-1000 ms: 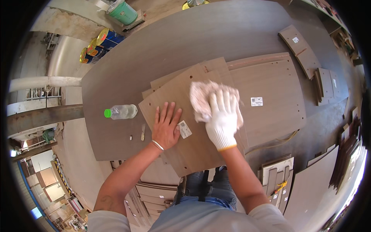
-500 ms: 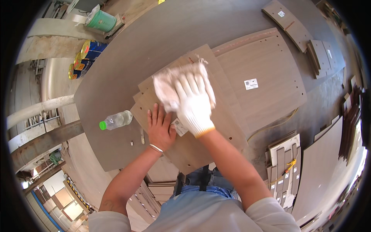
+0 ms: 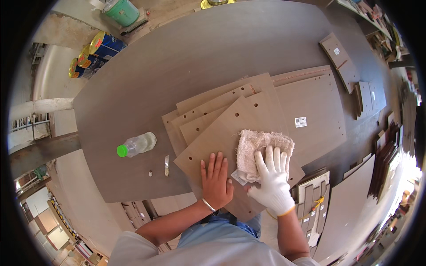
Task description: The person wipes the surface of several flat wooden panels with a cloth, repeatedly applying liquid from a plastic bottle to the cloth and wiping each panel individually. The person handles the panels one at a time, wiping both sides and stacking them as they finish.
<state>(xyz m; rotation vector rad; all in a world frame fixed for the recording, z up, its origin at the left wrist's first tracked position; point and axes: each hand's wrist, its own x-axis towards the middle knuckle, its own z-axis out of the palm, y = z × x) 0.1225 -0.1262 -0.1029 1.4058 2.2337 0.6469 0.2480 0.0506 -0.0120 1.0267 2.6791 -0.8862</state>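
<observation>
My bare left hand [image 3: 216,182], a bangle at its wrist, rests flat with fingers apart on a brown wooden board [image 3: 218,136] with drilled holes. A pale pink cloth [image 3: 248,153] lies on that board, and my right hand [image 3: 273,179], in a white knit glove, presses it down with outstretched fingers. Partly under the cloth's edge is a white label [image 3: 239,177]. The board sits askew on several similar boards [image 3: 195,103]. To the left, a clear bottle with a green cap [image 3: 141,144] lies on its side near a utility knife [image 3: 167,166].
The large grey-brown tabletop [image 3: 146,95] carries a bigger labelled panel [image 3: 313,104] on the right and small stacked pieces [image 3: 339,62] farther off. Blue and yellow cans [image 3: 106,45] and a green bucket [image 3: 122,12] stand beyond. More panels [image 3: 350,190] lie at the right.
My right hand has brought the cloth nearer and to the right across the board. The top board now lies turned and shifted nearer, uncovering boards beneath. My left hand stays flat on it.
</observation>
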